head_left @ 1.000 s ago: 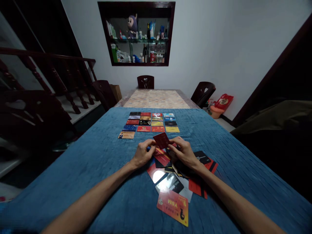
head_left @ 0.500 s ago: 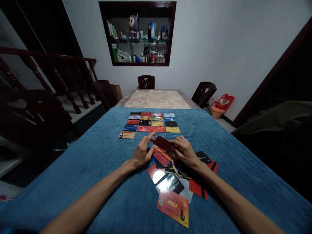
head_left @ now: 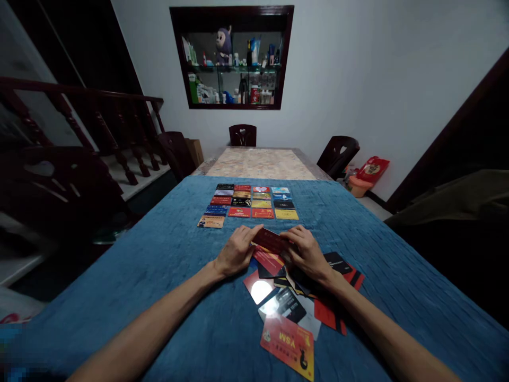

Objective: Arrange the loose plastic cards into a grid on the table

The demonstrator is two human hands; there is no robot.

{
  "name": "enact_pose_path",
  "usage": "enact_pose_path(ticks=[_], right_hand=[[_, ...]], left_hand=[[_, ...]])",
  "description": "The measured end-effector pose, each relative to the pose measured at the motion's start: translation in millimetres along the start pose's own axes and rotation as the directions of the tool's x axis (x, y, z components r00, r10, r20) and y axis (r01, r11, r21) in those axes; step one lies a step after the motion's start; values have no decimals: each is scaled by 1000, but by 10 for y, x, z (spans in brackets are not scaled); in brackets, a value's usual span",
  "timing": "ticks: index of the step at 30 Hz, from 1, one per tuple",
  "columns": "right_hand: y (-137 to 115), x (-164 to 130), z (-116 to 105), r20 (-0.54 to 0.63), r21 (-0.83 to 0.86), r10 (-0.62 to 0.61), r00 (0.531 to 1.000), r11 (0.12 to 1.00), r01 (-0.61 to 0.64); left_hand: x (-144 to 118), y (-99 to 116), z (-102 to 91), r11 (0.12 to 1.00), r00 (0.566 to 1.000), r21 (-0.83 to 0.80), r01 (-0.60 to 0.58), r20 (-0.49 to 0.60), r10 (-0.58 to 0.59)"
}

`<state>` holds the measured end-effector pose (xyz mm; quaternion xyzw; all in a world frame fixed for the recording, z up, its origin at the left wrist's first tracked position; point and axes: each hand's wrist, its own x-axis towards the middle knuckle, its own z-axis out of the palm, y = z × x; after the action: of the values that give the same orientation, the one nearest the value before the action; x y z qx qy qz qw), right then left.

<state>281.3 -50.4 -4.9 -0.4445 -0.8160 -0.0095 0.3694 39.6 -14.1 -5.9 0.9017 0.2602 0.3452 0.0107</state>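
Between my two hands is a dark red plastic card (head_left: 269, 240), tilted up above a loose pile of cards. My left hand (head_left: 237, 250) pinches its left end between thumb and fingers. The right end is gripped by my right hand (head_left: 304, 251), whose fingers partly cover it. Beneath lie a red card with a yellow stripe (head_left: 269, 261), a black card (head_left: 336, 262) and a red and yellow card marked YSM (head_left: 288, 344) nearest me. Part of the pile is hidden under my right hand and forearm.
Beyond my hands, several cards lie in neat columns, with an orange card (head_left: 211, 221) at the near left. A blue cloth (head_left: 159, 276) covers the near table; the far part has a patterned top (head_left: 262, 162). Chairs (head_left: 338, 156) surround it.
My left hand has closed on the left end of the dark red card, where its fingers were apart before. The whole view has shifted slightly.
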Motion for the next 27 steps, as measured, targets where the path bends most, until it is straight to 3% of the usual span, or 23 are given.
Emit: enact_pose_path(ticks=[12,27], right_hand=[[-67,65,13,-34,-180,-78,996,981,71],[-99,365,60,58,-410,-199,978,889,205]], left_hand=[[-45,-75,19,998,999,31,53,-1,-53],[-43,-346,-147,987,987,-9,158,8,-158]])
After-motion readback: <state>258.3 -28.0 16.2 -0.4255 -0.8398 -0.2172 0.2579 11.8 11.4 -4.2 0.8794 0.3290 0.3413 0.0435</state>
